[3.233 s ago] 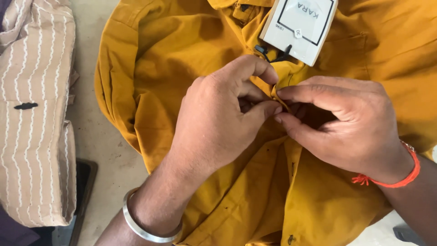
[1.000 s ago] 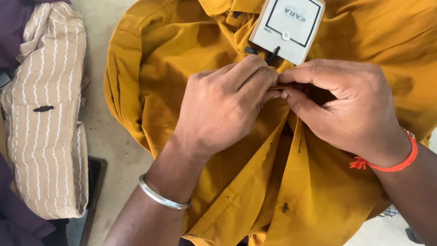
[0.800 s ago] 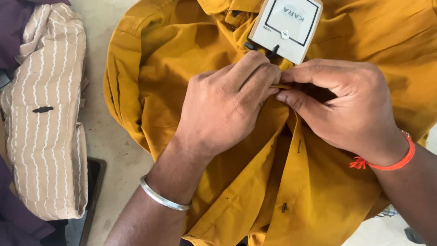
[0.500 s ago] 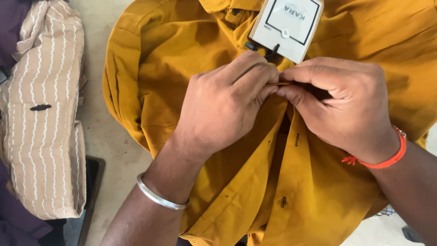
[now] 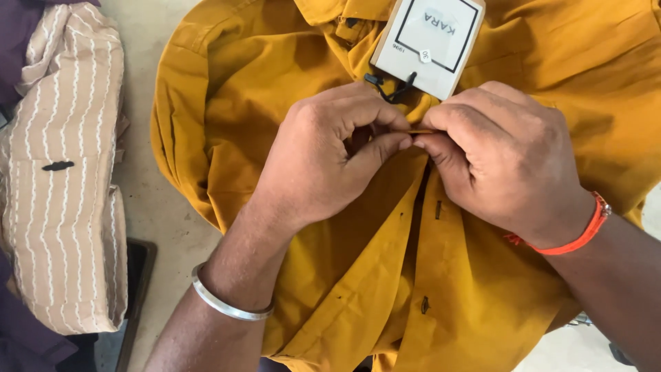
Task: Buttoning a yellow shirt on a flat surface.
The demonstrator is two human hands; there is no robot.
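Mustard shirt [image 5: 289, 103] lies spread front-up on the pale surface [image 5: 155, 220], left hand [image 5: 323, 162] and right hand [image 5: 499, 158] both pinching its front placket just below the white hang tag [image 5: 434, 41]; cloth looks light, soft, limp, best gripped at the stiffer placket edge.

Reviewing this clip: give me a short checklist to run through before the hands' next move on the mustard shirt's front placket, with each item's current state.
1. Left hand pinching the placket edge: ok.
2. Right hand pinching opposite it: ok.
3. Button at the pinch through its hole: cannot tell, fingers hide it.
4. Paper tag clear of the pinch: ok, just above.
5. Mustard shirt lying flat: not ok, creased.
6. Lower placket closed: not ok, gaping.
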